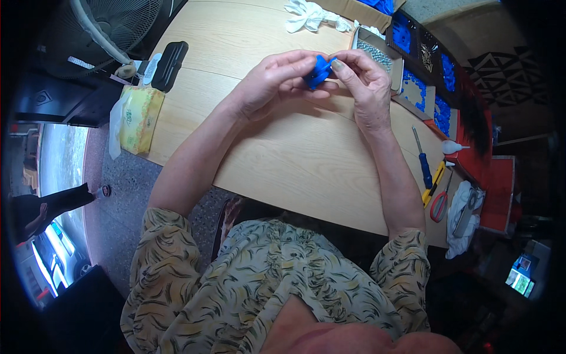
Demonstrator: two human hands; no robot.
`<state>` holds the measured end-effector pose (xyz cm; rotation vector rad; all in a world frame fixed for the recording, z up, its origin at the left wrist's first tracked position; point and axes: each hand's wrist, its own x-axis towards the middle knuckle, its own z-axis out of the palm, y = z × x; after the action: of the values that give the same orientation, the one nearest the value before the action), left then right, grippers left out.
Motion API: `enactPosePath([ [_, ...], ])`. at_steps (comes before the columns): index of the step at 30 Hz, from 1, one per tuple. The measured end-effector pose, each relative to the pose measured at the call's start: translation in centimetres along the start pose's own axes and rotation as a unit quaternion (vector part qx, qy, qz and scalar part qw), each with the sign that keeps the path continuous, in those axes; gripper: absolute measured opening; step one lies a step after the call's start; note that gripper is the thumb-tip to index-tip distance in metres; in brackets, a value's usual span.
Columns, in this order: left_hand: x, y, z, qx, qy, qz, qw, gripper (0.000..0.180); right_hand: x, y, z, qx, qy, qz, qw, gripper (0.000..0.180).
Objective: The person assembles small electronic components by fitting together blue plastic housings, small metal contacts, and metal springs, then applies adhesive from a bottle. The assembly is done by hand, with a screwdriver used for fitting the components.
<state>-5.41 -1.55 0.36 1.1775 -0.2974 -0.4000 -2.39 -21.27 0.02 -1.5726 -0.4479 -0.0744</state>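
Left hand (pixel 274 78): grip holding blue piece (pixel 319 72) | right hand (pixel 369 91): grip pinching it (above table (pixel 289 162))

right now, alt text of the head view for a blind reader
A person's left hand and right hand hold a small blue part above a light wooden table. More blue pieces, a screwdriver and scissors lie to the right, a yellow packet to the left.
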Motion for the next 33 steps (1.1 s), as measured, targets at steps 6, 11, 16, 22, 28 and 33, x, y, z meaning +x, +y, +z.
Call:
enactPosePath([
  [6,0.3,-0.4,0.6,-0.07,0.032,-0.044,0.996,0.044,0.0,0.1,-0.1,-0.054,-0.02,-0.007,0.998,0.017],
  [11,0.5,-0.3,0.3,-0.098,0.035,-0.074,0.992,0.035,-0.1,-0.2,0.0,-0.071,-0.025,-0.02,0.997,0.016],
  [16,0.8,-1.1,-0.2,-0.142,0.043,-0.063,0.987,0.036,0.0,-0.8,0.3,-0.181,-0.029,-0.118,0.976,0.012],
  [22,0.9,-1.3,-0.2,-0.202,0.07,-0.046,0.976,0.035,0.1,-0.7,0.6,-0.333,-0.013,-0.317,0.888,0.015],
  [28,0.9,-1.7,-0.9,-0.203,0.06,-0.055,0.976,0.041,-0.9,-0.2,1.5,-0.418,-0.042,-0.451,0.787,0.025],
  [33,0.9,-1.2,-0.3,-0.203,0.046,-0.04,0.977,0.041,-0.2,-0.2,1.2,-0.375,0.011,-0.395,0.839,0.02],
])
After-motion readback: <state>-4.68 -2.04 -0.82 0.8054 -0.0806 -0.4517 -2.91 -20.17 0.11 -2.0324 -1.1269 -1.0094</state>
